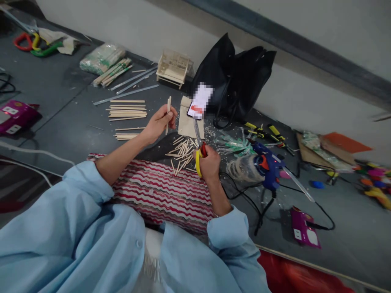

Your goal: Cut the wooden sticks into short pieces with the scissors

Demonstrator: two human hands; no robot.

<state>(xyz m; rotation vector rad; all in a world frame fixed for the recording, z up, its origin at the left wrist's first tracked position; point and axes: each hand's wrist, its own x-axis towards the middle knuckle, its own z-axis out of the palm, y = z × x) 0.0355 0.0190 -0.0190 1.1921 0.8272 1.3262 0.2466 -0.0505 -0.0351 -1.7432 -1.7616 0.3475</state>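
Observation:
Between the thumb and fingers of my left hand (161, 122) a few thin wooden sticks (169, 104) stand nearly upright. My right hand (210, 163) is closed around the red and yellow handles of a pair of scissors (198, 159), blades pointing away from me. Below and between the hands lies a loose pile of short cut sticks (182, 152). Longer sticks (127, 110) lie in rows left of my left hand. Beyond the scissors, a phone (195, 110) rests on a piece of beige paper or cloth (186, 127).
A blue glue gun (269, 162) leans by a clear jar (244, 167) at right, its cable trailing. A black bag (235, 81) and a small stick-built model (173, 69) stand at the back. Purple power boxes (305, 228) and clear glue sticks (134, 81) also lie about.

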